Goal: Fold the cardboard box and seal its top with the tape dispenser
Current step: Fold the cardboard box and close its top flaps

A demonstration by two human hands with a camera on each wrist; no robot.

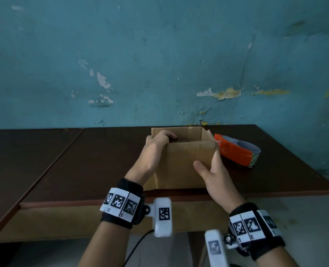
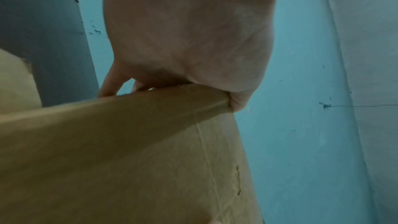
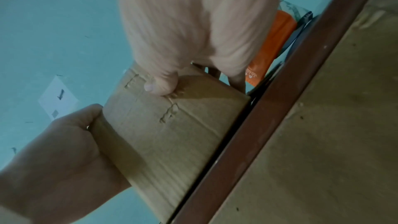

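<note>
A brown cardboard box [image 1: 181, 166] stands on the dark table near its front edge, its top flaps up and the inside open. My left hand [image 1: 156, 149] grips the box's upper left corner, fingers curled over the rim into the opening. My right hand [image 1: 211, 170] holds the right near corner, thumb pressed on the front wall, fingers round the right side. The right wrist view shows the thumb on the creased front wall of the box [image 3: 172, 125]. The left wrist view shows the palm over a box [image 2: 129, 142] edge. An orange tape dispenser [image 1: 236, 151] lies just right of the box.
The dark wooden table [image 1: 82, 160] runs left and right, with a seam on the left and a reddish front edge [image 1: 102, 202]. A peeling blue wall [image 1: 159, 64] stands right behind the table. The dispenser [image 3: 271, 45] sits close to my right fingers.
</note>
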